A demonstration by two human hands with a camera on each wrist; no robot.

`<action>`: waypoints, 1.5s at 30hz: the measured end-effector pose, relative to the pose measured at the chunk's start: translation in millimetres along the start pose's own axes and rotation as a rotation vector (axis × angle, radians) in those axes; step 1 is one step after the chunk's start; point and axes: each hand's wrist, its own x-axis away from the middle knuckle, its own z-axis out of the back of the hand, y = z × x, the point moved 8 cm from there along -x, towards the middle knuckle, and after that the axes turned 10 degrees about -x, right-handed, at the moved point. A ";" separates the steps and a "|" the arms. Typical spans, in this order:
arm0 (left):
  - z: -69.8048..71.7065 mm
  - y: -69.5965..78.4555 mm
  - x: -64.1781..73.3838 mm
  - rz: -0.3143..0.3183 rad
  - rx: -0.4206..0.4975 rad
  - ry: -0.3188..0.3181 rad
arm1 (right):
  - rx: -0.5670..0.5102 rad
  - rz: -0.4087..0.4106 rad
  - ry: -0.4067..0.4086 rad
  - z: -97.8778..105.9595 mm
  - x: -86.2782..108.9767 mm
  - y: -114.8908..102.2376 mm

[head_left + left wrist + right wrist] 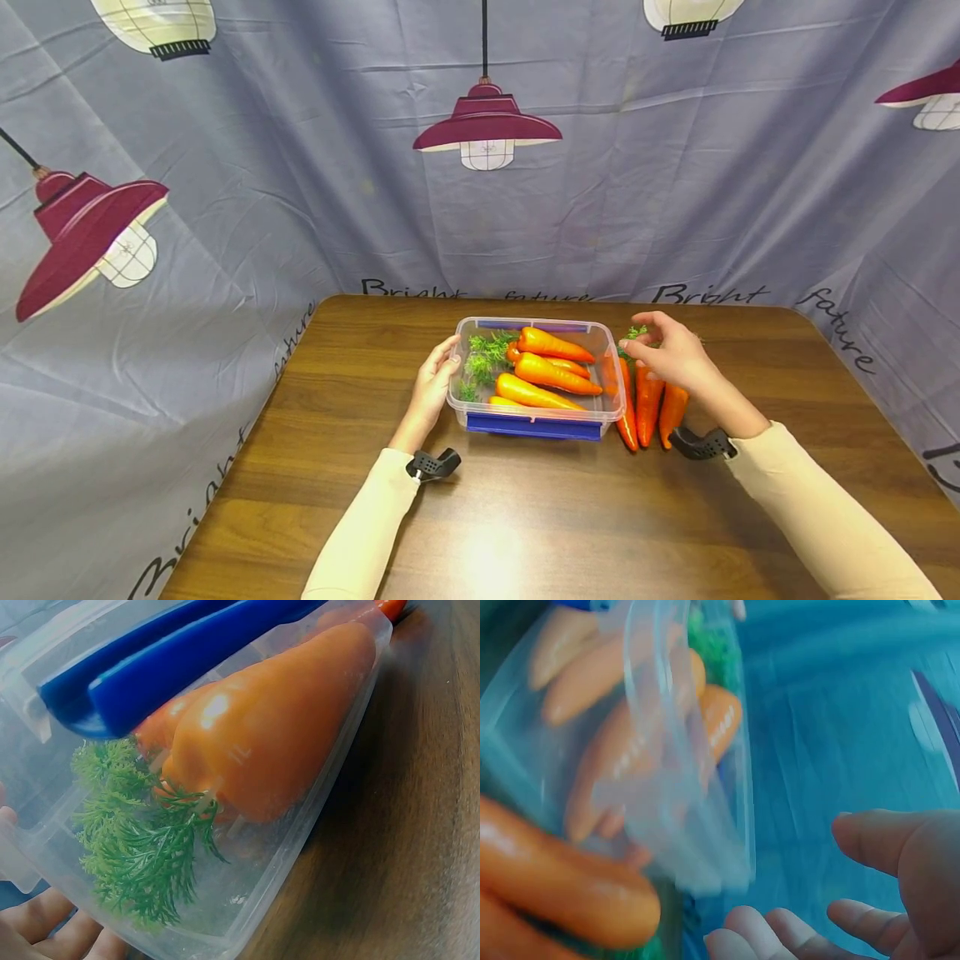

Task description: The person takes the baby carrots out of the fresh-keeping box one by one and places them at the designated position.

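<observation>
A clear plastic container (pixel 536 414) with blue side latches stands in the middle, holding several orange carrots (pixel 557 373) with feathery green tops (pixel 480 367). At its left end my left hand (pixel 429 387) grips the rim and wall. In the left wrist view, its fingers (pixel 79 937) lie along the outside of that wall. My right hand (pixel 672 354) hovers over the leafy ends of loose carrots (pixel 647 404) lying right of the container. Seen from the right wrist, its thumb and fingers are spread, with nothing between them.
The brown wooden table (pixel 337 517) runs back to a grey-blue curtain (pixel 360 192) printed with lamps and lettering. Black wrist mounts (pixel 433 464) sit on both forearms. The loose carrots lie right beside the container's right wall.
</observation>
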 end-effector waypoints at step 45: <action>0.3 -0.8 -0.3 0.007 0.002 -0.004 | 0.306 0.201 -0.164 -123.0 -29.5 -35.8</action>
